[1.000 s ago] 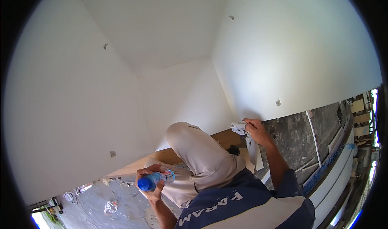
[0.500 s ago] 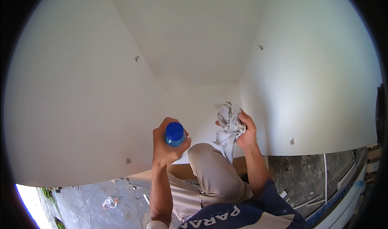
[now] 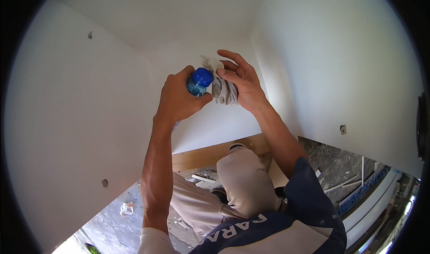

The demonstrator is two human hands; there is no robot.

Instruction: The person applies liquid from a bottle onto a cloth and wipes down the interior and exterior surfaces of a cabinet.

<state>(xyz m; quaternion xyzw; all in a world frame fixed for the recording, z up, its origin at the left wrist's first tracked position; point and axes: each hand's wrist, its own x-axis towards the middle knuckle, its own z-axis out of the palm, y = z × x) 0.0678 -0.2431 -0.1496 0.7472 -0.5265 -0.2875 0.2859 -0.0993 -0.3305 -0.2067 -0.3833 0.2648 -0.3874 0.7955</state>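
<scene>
My left hand [image 3: 181,95] is wrapped round a clear plastic bottle [image 3: 195,88] with a blue cap [image 3: 203,77]. The bottle leans with its cap toward the cloth, and its lower part is hidden behind my fingers. A crumpled greyish-white cloth [image 3: 222,92] hangs from my right hand [image 3: 244,81], pinched by the thumb while the other fingers curve loosely above it. The cloth is right beside the cap; whether they touch, I cannot tell. Both hands are raised inside a white cabinet, in front of its back panel.
White side panels, left [image 3: 85,119] and right [image 3: 340,66], rise around me, with small metal brackets [image 3: 343,129] on them. A wooden board [image 3: 197,158] runs along the bottom edge. Debris and a crumpled clear plastic piece [image 3: 127,208] lie on the concrete floor; white lengths [image 3: 374,209] are stacked at right.
Both hands have moved up and closer together, bringing the bottle and the cloth side by side. The bottle now tilts toward the cloth. My view has shifted and turned.
</scene>
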